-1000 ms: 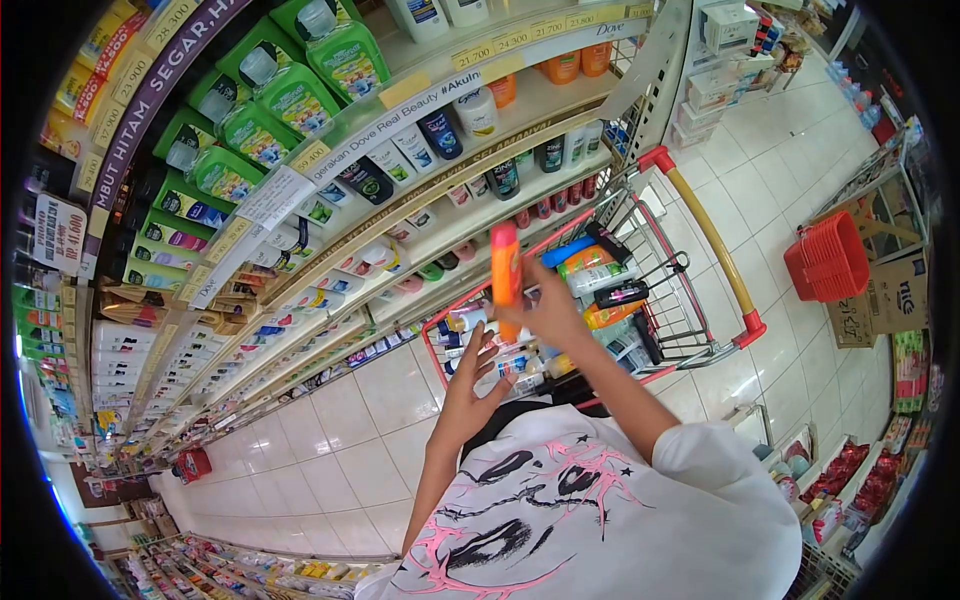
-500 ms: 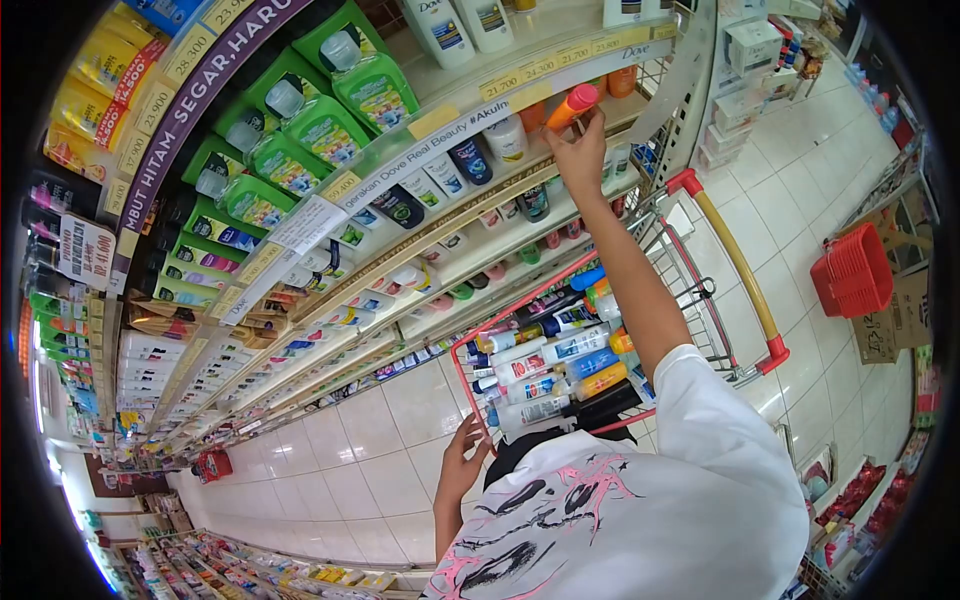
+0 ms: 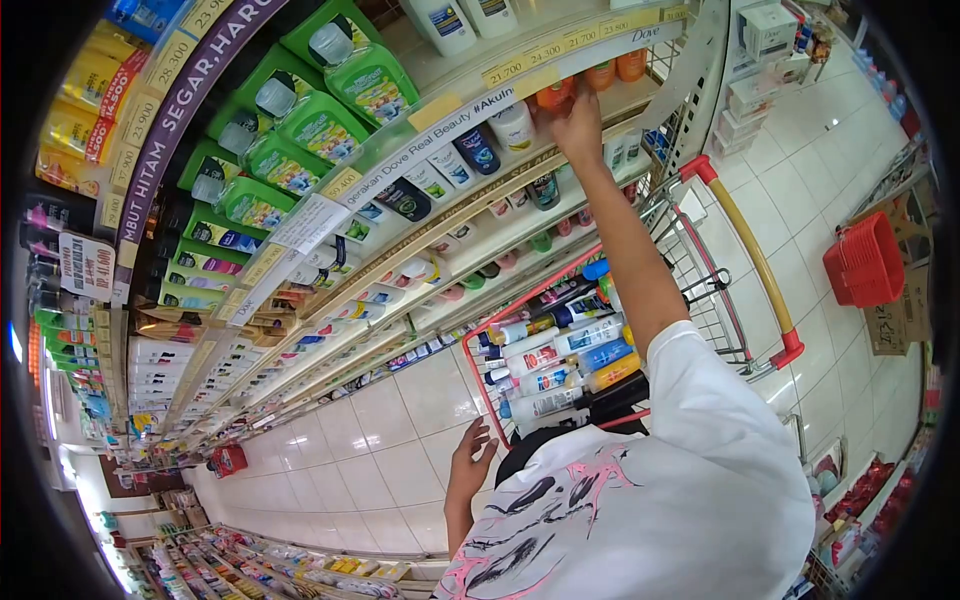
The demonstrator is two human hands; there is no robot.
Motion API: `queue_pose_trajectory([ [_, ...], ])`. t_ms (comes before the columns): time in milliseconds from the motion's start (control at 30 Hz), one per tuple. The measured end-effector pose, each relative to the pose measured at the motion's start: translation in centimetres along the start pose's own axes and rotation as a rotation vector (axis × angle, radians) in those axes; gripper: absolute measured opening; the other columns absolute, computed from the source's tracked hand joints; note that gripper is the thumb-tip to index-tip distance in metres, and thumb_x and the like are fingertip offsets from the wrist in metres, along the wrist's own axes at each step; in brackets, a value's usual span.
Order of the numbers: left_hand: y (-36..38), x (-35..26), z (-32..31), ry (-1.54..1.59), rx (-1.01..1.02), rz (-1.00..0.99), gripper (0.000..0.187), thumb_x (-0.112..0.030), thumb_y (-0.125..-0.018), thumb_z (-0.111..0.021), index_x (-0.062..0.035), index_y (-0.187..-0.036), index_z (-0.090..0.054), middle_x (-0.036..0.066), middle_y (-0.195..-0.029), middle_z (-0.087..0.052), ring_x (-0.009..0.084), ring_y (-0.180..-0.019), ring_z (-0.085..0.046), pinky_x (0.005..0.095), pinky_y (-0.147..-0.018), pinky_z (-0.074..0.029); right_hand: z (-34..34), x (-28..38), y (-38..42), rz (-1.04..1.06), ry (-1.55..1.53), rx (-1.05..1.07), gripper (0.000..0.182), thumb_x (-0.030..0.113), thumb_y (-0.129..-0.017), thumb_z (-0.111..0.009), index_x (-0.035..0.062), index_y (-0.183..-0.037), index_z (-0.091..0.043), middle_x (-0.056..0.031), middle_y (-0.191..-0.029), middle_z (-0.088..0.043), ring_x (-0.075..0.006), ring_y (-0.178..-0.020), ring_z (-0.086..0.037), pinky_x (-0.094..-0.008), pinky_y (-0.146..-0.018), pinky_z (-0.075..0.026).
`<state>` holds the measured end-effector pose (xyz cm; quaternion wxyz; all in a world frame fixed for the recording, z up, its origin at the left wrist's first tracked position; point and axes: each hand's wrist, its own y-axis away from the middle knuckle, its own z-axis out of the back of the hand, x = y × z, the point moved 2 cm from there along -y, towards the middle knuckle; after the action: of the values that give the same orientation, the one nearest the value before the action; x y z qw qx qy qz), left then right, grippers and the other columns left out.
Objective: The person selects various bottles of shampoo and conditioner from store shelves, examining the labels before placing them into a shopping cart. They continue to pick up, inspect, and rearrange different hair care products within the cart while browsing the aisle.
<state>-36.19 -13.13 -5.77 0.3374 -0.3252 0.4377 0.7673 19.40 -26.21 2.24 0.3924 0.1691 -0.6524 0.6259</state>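
Up at the shelf, my right hand (image 3: 578,125) is closed around an orange bottle (image 3: 556,97), partly hidden by the fingers and the shelf's price strip. More orange bottles (image 3: 631,66) stand just right of it, and a white bottle (image 3: 513,127) is on its left. My left hand (image 3: 474,458) hangs beside the cart's corner with its fingers apart, holding nothing. Below my right arm, the shopping cart (image 3: 484,390) holds several bottles (image 3: 603,352) lying on their sides.
Green bottles (image 3: 370,85) fill the shelves at the upper left. The cart's yellow handle (image 3: 745,240) is on the right, with red baskets (image 3: 864,262) beyond it. Tiled floor (image 3: 345,440) runs along the aisle; more shelves (image 3: 230,565) line the lower left.
My right hand has lowered the orange bottle from above the price strip to the shelf space behind it. My left hand now sits slightly away from the cart's rim.
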Motion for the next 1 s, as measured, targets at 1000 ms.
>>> queue_pose_trajectory([
  [1000, -1.6, 0.2, 0.3, -0.116, 0.079, -0.009, 0.055, -0.014, -0.09, -0.066, -0.007, -0.141, -0.044, 0.014, -0.123, -0.061, 0.0216, -0.105, -0.064, 0.0338, -0.092, -0.049, 1.8, -5.2, -2.1, -0.089, -0.246, 0.526, 0.05, 0.011, -0.079, -0.074, -0.003, -0.123, -0.054, -0.0167, -0.107, -0.068, -0.0264, -0.099, -0.067, -0.036, -0.087, -0.052],
])
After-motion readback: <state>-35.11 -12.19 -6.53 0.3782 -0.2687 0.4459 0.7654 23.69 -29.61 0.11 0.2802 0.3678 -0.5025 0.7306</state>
